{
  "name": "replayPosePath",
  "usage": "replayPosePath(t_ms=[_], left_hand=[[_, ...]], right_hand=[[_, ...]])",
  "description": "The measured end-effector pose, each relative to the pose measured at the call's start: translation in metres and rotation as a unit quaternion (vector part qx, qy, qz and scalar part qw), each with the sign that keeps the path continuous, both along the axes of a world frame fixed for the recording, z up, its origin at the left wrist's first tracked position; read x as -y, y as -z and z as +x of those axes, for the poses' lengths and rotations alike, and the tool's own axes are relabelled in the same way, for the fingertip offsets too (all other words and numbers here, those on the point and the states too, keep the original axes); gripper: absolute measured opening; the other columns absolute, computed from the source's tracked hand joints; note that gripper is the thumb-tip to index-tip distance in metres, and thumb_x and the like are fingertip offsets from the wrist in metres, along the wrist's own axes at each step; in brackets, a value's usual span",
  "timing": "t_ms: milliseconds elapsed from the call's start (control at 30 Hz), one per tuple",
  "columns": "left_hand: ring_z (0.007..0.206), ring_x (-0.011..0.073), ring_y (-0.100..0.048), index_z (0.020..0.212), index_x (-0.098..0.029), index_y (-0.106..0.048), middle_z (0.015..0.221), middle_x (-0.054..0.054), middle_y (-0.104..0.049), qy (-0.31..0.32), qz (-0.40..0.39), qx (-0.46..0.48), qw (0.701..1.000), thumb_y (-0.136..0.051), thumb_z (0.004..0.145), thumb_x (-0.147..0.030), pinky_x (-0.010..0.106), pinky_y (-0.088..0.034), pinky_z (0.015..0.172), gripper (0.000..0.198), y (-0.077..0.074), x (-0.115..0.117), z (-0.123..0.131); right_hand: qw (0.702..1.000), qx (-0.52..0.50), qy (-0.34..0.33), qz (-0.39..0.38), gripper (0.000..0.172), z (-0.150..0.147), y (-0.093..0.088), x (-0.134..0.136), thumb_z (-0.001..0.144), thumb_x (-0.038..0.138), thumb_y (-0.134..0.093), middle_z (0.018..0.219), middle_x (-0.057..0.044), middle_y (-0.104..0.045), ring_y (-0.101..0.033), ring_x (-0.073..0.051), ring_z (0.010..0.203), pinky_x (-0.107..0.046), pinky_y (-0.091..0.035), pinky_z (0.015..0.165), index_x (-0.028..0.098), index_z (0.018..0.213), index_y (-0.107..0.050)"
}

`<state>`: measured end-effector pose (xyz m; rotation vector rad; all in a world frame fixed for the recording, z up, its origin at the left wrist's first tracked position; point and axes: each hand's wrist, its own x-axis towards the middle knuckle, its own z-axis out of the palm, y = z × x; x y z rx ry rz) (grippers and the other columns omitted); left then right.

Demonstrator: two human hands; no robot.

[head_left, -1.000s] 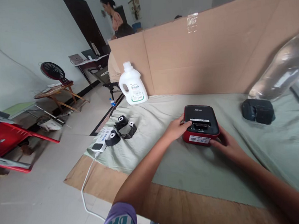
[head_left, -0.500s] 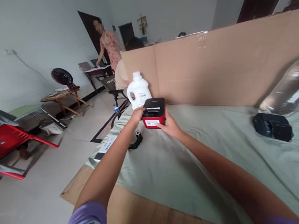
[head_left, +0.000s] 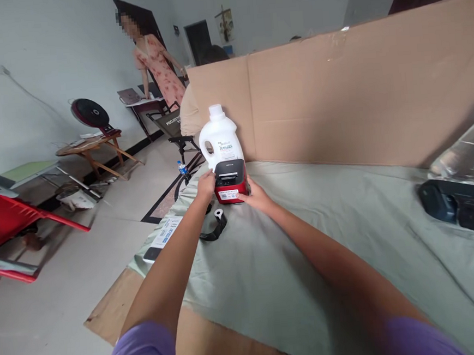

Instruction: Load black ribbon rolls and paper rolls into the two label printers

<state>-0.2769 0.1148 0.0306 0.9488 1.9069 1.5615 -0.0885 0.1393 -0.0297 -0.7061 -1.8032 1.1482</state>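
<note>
A small red and black label printer (head_left: 230, 173) is between my two hands, in front of a white detergent jug (head_left: 222, 135). My left hand (head_left: 206, 185) grips its left side, and my right hand (head_left: 258, 195) holds the right side with the thumb at the front label. Whether its base rests on the cloth I cannot tell. Close to my left forearm, a black strap-like roll with a white core (head_left: 217, 226) lies on the green cloth (head_left: 284, 261). A white box with blue print (head_left: 164, 237) is partly covered by that forearm.
Behind the cloth stands a tall cardboard panel (head_left: 321, 105). At the right are a black device (head_left: 456, 205) and a plastic-wrapped bundle (head_left: 467, 151). A bare wooden edge (head_left: 216, 332) shows in front. Beyond the table's left side stand a red folding chair (head_left: 9, 228), a fan (head_left: 91, 113) and a person (head_left: 158, 69).
Both hands have moved the label printer slightly left, closer in front of the jug. My view has shifted, and the person in the background has straightened a little.
</note>
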Motion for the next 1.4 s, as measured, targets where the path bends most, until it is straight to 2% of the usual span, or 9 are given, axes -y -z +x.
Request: replayPosePath(t_ms=[133,267,433,567,833,967,1100,1200,1400], left_hand=[[0.132,0.0212,-0.054,0.133,-0.018,-0.059,0.139,0.008,-0.062,-0.005,0.153,-0.207,0.966,-0.047,0.093,-0.020,0.033,-0.038,0.114,0.042,-0.010,0.049,0.060],[0.109,0.0201,-0.068,0.120,-0.019,-0.066,0.120,0.006,-0.072,0.318,0.089,-0.328,0.885,-0.047,0.093,-0.021,0.034,-0.050,0.101,0.033,0.015,0.114,0.168],[0.143,0.0265,-0.044,0.141,-0.021,-0.054,0.153,0.009,-0.049,0.522,0.033,-0.459,0.718,-0.042,0.100,-0.033,0.051,-0.030,0.120,0.045,0.059,0.160,0.270],[0.151,0.0253,-0.029,0.149,-0.020,-0.043,0.161,0.008,-0.035,0.537,0.027,-0.491,0.686,-0.038,0.102,-0.040,0.051,-0.021,0.124,0.052,0.065,0.174,0.299],[0.147,0.0229,-0.036,0.147,-0.023,-0.046,0.157,0.007,-0.043,0.524,0.045,-0.490,0.695,-0.036,0.103,-0.041,0.046,-0.027,0.123,0.049,0.068,0.203,0.299],[0.146,0.0226,-0.038,0.146,-0.022,-0.047,0.155,0.007,-0.045,0.520,0.053,-0.490,0.697,-0.037,0.102,-0.041,0.047,-0.029,0.122,0.049,0.069,0.203,0.300],[0.143,0.0230,-0.043,0.143,-0.023,-0.051,0.152,0.007,-0.049,0.515,0.070,-0.478,0.708,-0.040,0.102,-0.041,0.048,-0.032,0.121,0.047,0.071,0.203,0.302],[0.136,0.0227,-0.052,0.138,-0.022,-0.056,0.145,0.008,-0.057,0.493,0.112,-0.462,0.729,-0.045,0.100,-0.037,0.048,-0.037,0.118,0.042,0.068,0.201,0.298],[0.107,0.0204,-0.069,0.124,-0.023,-0.068,0.120,0.007,-0.073,0.339,0.150,-0.398,0.839,-0.041,0.100,-0.026,0.037,-0.053,0.100,0.037,0.049,0.184,0.266]], right_hand=[[0.989,0.137,0.058,0.019,0.074,0.087,-0.005,0.030,0.080,0.045,-0.069,0.152,-0.013,-0.049,-0.051,-0.035,0.135,-0.055,-0.043,0.110,0.022,0.146,-0.048],[0.952,0.243,0.164,0.090,0.047,0.242,-0.001,0.072,0.082,0.045,-0.063,0.126,-0.012,-0.069,-0.065,-0.032,0.115,-0.052,-0.049,0.100,0.021,0.123,-0.067],[0.839,0.353,0.413,0.036,0.015,0.421,-0.004,0.117,0.078,0.029,-0.065,0.094,-0.014,-0.073,-0.067,-0.027,0.088,-0.043,-0.049,0.085,0.020,0.090,-0.068],[0.751,0.343,0.564,-0.004,0.023,0.483,-0.023,0.114,0.080,0.035,-0.066,0.097,-0.020,-0.067,-0.063,-0.028,0.094,-0.040,-0.045,0.082,0.017,0.094,-0.060],[0.751,0.366,0.523,-0.168,0.103,0.457,-0.052,0.036,0.065,0.057,-0.079,0.132,-0.031,-0.051,-0.056,-0.039,0.118,-0.043,-0.045,0.089,0.007,0.142,-0.031],[0.723,0.413,0.522,-0.185,0.104,0.444,-0.054,0.025,0.065,0.055,-0.079,0.133,-0.036,-0.046,-0.053,-0.043,0.123,-0.046,-0.043,0.090,0.007,0.143,-0.030],[0.714,0.420,0.532,-0.174,0.105,0.426,-0.060,0.045,0.062,0.060,-0.079,0.132,-0.032,-0.048,-0.054,-0.043,0.120,-0.047,-0.045,0.091,0.009,0.141,-0.032],[0.745,0.422,0.502,-0.121,0.102,0.391,-0.066,0.080,0.063,0.060,-0.076,0.127,-0.025,-0.052,-0.058,-0.041,0.115,-0.047,-0.048,0.089,0.012,0.141,-0.031],[0.830,0.398,0.390,0.020,0.098,0.291,-0.058,0.155,0.061,0.052,-0.075,0.117,-0.018,-0.056,-0.061,-0.036,0.103,-0.043,-0.049,0.083,0.016,0.142,-0.032]])
